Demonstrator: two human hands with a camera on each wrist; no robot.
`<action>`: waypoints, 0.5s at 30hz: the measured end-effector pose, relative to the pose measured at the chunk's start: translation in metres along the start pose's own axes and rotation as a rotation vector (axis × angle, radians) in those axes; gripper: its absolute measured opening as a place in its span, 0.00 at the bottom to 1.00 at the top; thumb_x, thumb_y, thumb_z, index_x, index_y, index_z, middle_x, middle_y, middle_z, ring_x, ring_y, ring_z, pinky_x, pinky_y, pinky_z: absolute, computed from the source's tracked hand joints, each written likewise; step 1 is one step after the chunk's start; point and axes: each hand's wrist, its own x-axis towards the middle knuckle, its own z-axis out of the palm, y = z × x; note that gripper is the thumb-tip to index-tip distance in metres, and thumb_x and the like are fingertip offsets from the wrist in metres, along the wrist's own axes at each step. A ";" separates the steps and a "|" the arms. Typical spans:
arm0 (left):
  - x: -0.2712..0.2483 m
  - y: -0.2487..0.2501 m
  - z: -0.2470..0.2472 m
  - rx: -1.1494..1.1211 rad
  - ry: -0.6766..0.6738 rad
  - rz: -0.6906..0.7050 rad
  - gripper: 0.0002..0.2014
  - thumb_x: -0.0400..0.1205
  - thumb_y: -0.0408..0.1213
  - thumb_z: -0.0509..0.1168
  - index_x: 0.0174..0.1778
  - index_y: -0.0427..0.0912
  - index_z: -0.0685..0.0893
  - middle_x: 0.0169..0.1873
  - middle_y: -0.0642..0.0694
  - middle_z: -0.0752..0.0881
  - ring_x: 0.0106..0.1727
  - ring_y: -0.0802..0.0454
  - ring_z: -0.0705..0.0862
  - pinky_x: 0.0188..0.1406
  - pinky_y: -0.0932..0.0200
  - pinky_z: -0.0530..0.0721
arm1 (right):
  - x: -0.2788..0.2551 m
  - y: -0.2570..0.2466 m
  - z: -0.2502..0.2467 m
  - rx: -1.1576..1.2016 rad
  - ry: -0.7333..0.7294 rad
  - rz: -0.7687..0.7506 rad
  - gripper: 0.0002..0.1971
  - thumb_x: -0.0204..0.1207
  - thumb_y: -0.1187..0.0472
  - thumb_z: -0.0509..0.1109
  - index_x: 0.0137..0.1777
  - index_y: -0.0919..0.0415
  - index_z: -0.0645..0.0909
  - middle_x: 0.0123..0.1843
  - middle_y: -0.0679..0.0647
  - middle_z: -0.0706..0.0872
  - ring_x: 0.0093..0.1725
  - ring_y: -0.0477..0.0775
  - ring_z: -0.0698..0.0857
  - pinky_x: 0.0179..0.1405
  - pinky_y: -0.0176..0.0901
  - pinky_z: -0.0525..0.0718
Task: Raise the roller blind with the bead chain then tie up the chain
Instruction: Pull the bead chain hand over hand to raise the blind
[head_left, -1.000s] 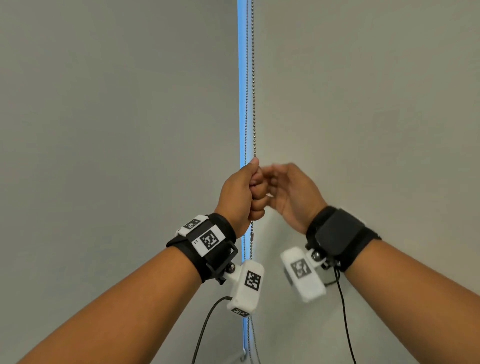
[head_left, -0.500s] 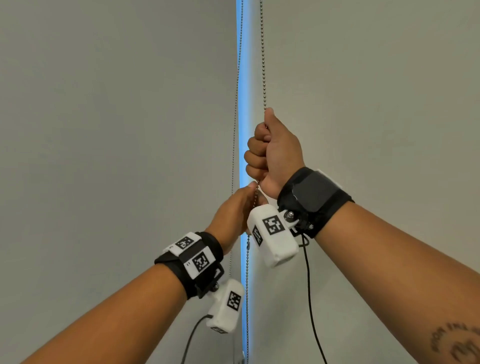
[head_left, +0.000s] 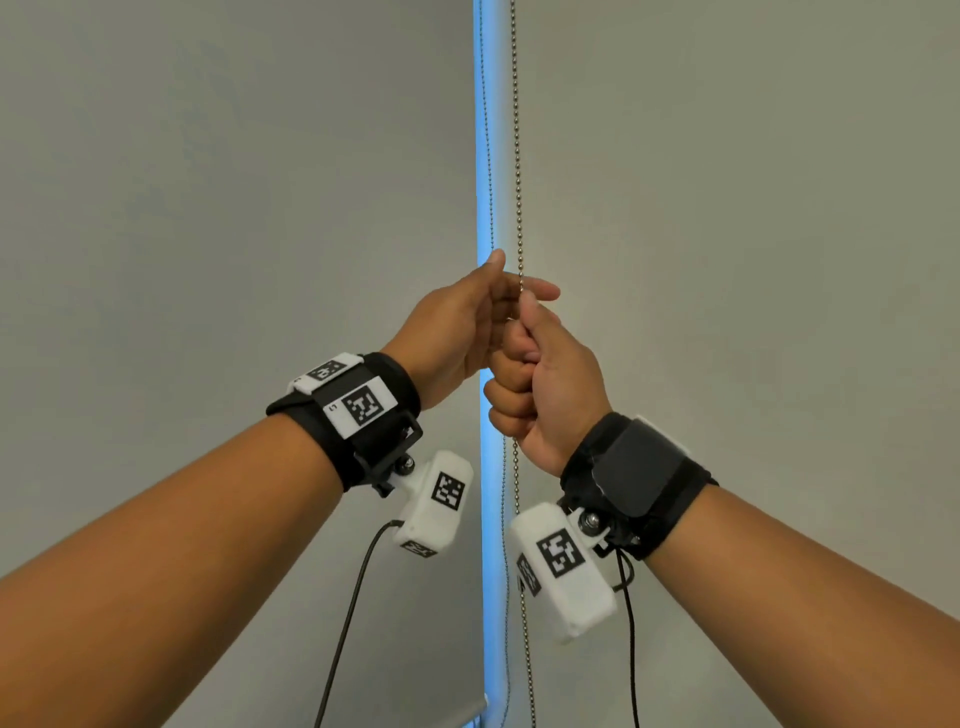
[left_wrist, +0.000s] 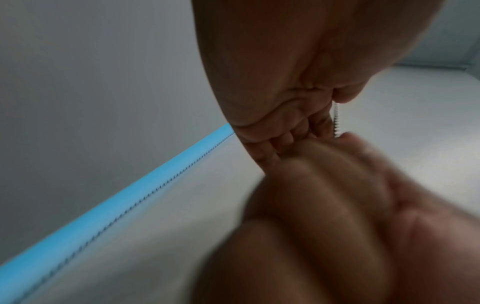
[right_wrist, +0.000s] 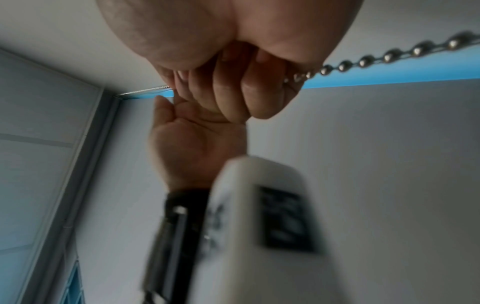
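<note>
The metal bead chain (head_left: 517, 156) hangs in front of the blue gap between two grey roller blinds (head_left: 234, 208). My right hand (head_left: 519, 322) grips the near strand in a fist, and the chain (right_wrist: 389, 55) leaves the fist below the little finger. My left hand (head_left: 519, 278) is just above and left of it. Its thumb is raised and its index finger stretches past the chain without clamping it. In the left wrist view the chain (left_wrist: 337, 119) runs between that thumb and the fingers. The thinner far strand (head_left: 485, 130) hangs free.
The left blind's bottom rail (head_left: 457, 706) shows at the lower edge of the head view. A second grey blind (head_left: 727, 260) fills the right side. Black cables (head_left: 343, 623) dangle from both wrist cameras. A window frame (right_wrist: 85, 164) shows in the right wrist view.
My right hand has pulled the chain down from high up to chest height. My left hand let go lower down and rose to just above the right fist.
</note>
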 end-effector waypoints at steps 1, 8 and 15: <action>0.002 0.002 0.001 -0.019 -0.009 0.012 0.30 0.91 0.54 0.47 0.63 0.33 0.84 0.48 0.38 0.89 0.51 0.39 0.88 0.61 0.42 0.85 | -0.002 0.004 -0.002 -0.005 -0.002 0.024 0.26 0.86 0.39 0.56 0.34 0.53 0.52 0.26 0.50 0.53 0.25 0.50 0.49 0.25 0.44 0.47; 0.002 -0.011 0.027 -0.290 0.168 -0.029 0.22 0.89 0.50 0.55 0.28 0.47 0.64 0.25 0.50 0.58 0.23 0.54 0.55 0.19 0.61 0.61 | -0.004 0.041 -0.030 -0.112 -0.148 0.177 0.24 0.83 0.43 0.61 0.29 0.55 0.62 0.26 0.51 0.60 0.26 0.51 0.54 0.22 0.41 0.55; 0.000 -0.040 0.023 -0.260 0.300 -0.036 0.23 0.88 0.50 0.54 0.27 0.50 0.59 0.21 0.52 0.55 0.23 0.55 0.49 0.21 0.62 0.48 | 0.035 0.021 -0.059 -0.178 -0.071 0.109 0.20 0.70 0.56 0.60 0.56 0.69 0.81 0.48 0.63 0.85 0.44 0.57 0.84 0.47 0.51 0.85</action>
